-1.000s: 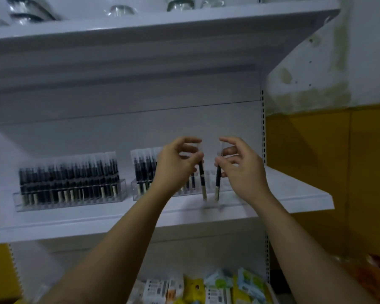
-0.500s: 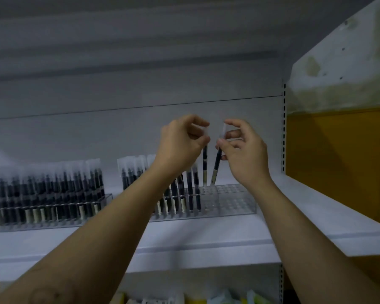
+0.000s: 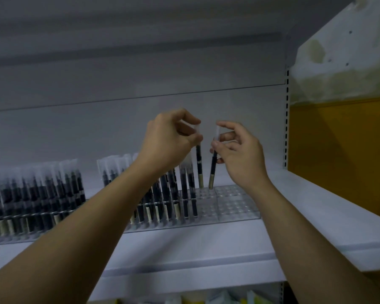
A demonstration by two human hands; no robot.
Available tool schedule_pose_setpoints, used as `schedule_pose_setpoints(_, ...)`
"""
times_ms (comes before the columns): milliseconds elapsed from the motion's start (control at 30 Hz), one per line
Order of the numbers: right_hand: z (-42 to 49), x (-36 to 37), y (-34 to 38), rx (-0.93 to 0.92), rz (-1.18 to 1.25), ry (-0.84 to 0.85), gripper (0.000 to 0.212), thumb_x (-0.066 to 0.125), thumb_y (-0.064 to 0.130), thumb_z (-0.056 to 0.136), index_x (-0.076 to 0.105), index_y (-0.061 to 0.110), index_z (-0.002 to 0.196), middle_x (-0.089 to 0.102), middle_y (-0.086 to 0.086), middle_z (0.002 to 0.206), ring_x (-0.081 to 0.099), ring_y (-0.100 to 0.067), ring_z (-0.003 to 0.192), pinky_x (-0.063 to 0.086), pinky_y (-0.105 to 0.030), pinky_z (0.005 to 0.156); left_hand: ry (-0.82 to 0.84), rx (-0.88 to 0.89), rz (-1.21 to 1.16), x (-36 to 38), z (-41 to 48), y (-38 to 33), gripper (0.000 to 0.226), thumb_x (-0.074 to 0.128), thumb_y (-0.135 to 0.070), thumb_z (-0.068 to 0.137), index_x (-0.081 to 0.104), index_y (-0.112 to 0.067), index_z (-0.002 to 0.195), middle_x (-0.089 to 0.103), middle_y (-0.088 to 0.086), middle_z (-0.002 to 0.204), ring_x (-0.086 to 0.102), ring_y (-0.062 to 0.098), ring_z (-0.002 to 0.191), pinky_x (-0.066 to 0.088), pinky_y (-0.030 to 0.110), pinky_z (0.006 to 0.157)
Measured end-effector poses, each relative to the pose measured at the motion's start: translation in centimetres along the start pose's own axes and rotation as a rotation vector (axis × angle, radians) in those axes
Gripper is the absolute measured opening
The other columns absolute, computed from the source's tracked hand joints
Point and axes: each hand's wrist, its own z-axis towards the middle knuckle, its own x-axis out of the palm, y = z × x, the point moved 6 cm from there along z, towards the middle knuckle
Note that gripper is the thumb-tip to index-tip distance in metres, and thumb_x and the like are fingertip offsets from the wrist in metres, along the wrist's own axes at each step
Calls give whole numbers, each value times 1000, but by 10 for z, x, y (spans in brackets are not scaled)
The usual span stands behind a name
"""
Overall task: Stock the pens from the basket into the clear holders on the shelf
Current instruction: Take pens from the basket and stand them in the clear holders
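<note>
Above the holder [image 3: 233, 205], left hand [image 3: 169, 139] and right hand [image 3: 239, 154] pinch pens [image 3: 199, 165].

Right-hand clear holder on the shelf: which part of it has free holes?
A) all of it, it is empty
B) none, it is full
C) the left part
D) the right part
D: the right part of the holder shows bare holes, while stocked pens fill its left part; the left hand pinches the left pen and the right hand the right pen at the first free holes.

Left of the left hand [image 3: 169, 141], the far holder [image 3: 13, 234] blurs and runs off-frame; that hand's forearm hides several pens [image 3: 185, 189].
</note>
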Motion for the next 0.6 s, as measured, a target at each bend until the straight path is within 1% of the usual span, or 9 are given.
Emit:
schedule_pose_setpoints(67,-2,3,-1,3,-18,47,37,68,11,87,60,29,119,61,2,90,69,-20,80,60,-43,73,-4,-1,7,0,0,0,20,74,-22,82,64,-25,99,68,-12,79,66,-6,72,52,10,65)
schedule_pose_setpoints(133,-4,6,-3,2,-53,99,38,69,12,87,61,32,118,63,2,92,68,-16,80,60,-38,74,1,-2,30,1,2,-1,20,74,-22,83,63,-25,100,68,-13,79,65,-5,73,50,8,64)
schedule_pose_setpoints(167,-6,8,-3,-6,-80,125,38,69,12,87,61,33,118,63,3,93,67,-12,80,60,-33,75,12,-9,53,1,3,-1,20,74,-22,83,63,-25,99,67,-13,81,65,-5,74,49,7,64)
schedule_pose_setpoints(233,-11,11,-3,-20,-135,173,38,69,13,87,60,34,117,63,8,92,64,-5,78,57,-20,73,75,-35,119,4,4,2,19,74,-23,82,62,-25,97,68,-11,84,64,-2,77,49,11,64)
schedule_pose_setpoints(333,-20,14,-7,-7,-209,241,41,68,15,88,58,35,122,61,12,92,62,0,76,49,-6,64,188,-70,205,11,0,9,18,74,-22,81,60,-26,91,69,-7,90,64,2,79,45,9,57)
schedule_pose_setpoints(400,-24,13,-8,-7,-245,254,43,66,17,90,56,38,126,59,14,91,61,2,76,48,-5,62,206,-76,246,14,-2,10,15,74,-23,82,61,-25,89,67,-9,93,63,2,82,39,6,56)
schedule_pose_setpoints(467,-26,9,-8,-18,-264,235,43,64,19,91,54,39,128,59,14,91,61,-1,75,47,-5,62,202,-62,324,16,-3,8,13,73,-25,83,62,-25,89,58,-13,94,56,5,86,32,6,59)
schedule_pose_setpoints(533,-28,9,-8,-22,-285,236,46,62,18,92,52,40,131,59,13,91,61,-4,75,47,-6,63,183,-50,384,18,-4,7,12,71,-26,85,62,-26,93,50,-14,95,50,5,88,33,12,64)
schedule_pose_setpoints(600,-30,10,-8,-20,-306,255,49,62,17,93,49,42,133,58,13,92,62,-6,77,46,-8,64,171,-49,401,20,-5,8,12,70,-25,86,63,-24,96,52,-13,95,52,6,89,39,21,73)
